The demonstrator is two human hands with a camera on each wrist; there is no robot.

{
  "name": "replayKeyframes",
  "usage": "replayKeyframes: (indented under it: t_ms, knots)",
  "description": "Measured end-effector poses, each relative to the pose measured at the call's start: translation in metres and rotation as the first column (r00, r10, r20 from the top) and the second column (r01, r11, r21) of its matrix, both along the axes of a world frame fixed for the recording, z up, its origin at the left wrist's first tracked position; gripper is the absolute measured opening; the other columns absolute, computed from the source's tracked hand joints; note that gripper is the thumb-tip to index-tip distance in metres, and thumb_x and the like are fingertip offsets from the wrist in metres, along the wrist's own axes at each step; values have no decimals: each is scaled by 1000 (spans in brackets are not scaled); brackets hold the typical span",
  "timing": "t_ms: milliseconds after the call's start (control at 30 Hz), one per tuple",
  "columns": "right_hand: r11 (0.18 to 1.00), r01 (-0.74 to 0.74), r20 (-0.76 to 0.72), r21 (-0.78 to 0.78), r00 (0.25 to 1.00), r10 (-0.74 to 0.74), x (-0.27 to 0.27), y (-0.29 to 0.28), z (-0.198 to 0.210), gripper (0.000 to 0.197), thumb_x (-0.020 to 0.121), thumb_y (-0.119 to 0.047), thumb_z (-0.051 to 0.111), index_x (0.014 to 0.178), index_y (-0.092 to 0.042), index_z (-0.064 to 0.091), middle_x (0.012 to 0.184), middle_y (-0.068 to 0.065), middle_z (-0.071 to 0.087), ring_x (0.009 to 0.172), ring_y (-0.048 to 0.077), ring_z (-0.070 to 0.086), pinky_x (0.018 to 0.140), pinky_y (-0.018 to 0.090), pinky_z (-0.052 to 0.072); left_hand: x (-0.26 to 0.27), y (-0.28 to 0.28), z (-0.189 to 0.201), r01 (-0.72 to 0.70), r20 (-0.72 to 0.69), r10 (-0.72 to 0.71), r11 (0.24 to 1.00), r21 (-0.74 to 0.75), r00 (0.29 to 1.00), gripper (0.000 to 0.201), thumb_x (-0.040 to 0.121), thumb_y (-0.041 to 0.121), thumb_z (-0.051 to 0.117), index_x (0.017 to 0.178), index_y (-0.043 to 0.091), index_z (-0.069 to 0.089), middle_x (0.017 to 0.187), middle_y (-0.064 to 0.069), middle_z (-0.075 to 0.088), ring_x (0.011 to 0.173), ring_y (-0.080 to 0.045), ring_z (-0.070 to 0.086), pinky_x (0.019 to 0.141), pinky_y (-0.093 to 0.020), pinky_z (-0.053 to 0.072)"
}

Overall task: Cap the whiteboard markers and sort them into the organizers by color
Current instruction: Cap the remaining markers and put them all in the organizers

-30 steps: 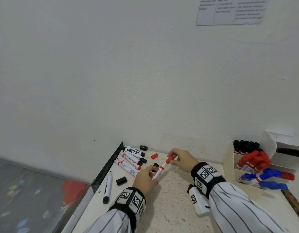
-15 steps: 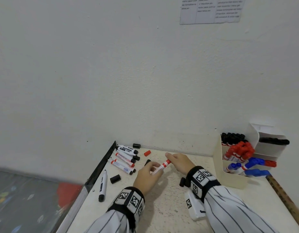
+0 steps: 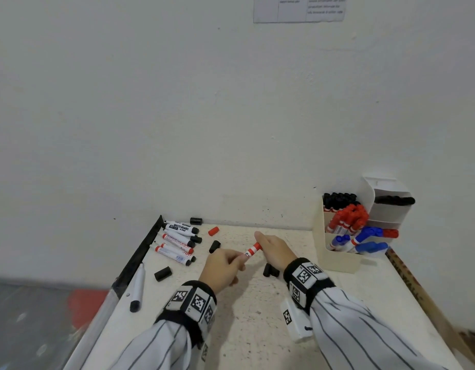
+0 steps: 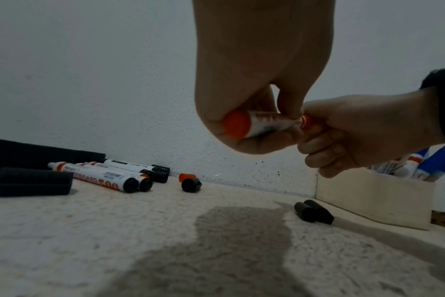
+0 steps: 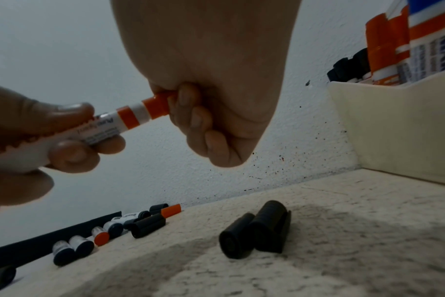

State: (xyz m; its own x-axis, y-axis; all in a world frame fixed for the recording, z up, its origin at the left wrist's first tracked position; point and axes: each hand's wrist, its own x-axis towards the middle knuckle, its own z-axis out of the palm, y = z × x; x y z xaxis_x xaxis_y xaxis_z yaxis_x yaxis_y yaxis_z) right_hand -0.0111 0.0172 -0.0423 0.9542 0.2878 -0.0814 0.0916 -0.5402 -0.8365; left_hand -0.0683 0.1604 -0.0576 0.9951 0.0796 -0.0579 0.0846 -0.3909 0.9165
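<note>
Speckled tabletop (image 3: 257,329) against a white wall: above it our left hand (image 3: 223,268) grips the red marker (image 3: 252,251) barrel while our right hand (image 3: 275,249) curls around its red cap (image 5: 156,105).

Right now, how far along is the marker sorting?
Done: the organizer already holds rows of black, red and blue markers. In hand: the left hand grips a red marker while the right hand holds its cap end. Left: the marker cluster, a lone black marker and loose caps.
</note>
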Motion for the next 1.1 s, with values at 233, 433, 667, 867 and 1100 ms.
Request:
replayKeyframes:
  t_ms: [233, 433, 667, 867, 1100]
  knots:
    - [995, 46, 26, 84, 998, -49, -6, -2, 2, 43, 99, -38, 33, 60, -19, 35, 59, -4, 31, 54, 12, 30, 55, 29, 26, -4, -14, 8, 18, -164, -49, 982, -189, 985, 29, 99, 28, 42, 87, 12, 62, 64, 4, 49, 39, -7, 32, 37, -18, 24]
    - [970, 77, -45, 232, 997, -69, -11, -3, -4, 40, 97, -41, 35, 63, -20, 35, 56, -4, 29, 51, 12, 28, 53, 27, 25, -9, -19, 20, 24, -315, -143, 935, -355, 938, 34, 100, 38, 36, 85, 14, 56, 55, 7, 40, 34, -4, 24, 34, -13, 17]
    - [996, 20, 42, 92, 999, -23, -20, -12, -1, 43, 98, -41, 32, 61, -19, 37, 61, -3, 34, 57, 12, 33, 55, 25, 31, -15, -26, 11, 36, -276, -133, 943, -330, 952, 36, 100, 38, 35, 91, 12, 58, 63, 4, 44, 33, -5, 27, 36, -15, 20]
    - [998, 57, 84, -3, 995, -56, -21, -19, 1, 48, 99, -40, 30, 57, -18, 36, 55, -4, 33, 49, 10, 33, 51, 24, 27, -19, -31, 2, 15, -22, -15, 1000, -12, 1000, 12, 83, 29, 67, 90, 22, 61, 74, 2, 56, 55, -10, 50, 52, -24, 45]
    - [994, 112, 75, 17, 991, -113, -22, -16, 1, 49, 99, -36, 30, 54, -17, 32, 55, -2, 31, 51, 13, 30, 51, 27, 26, -17, -34, 5, 8, 84, -25, 981, 196, 996, 20, 91, 25, 56, 72, 19, 61, 60, 2, 51, 54, -11, 44, 51, -15, 35]
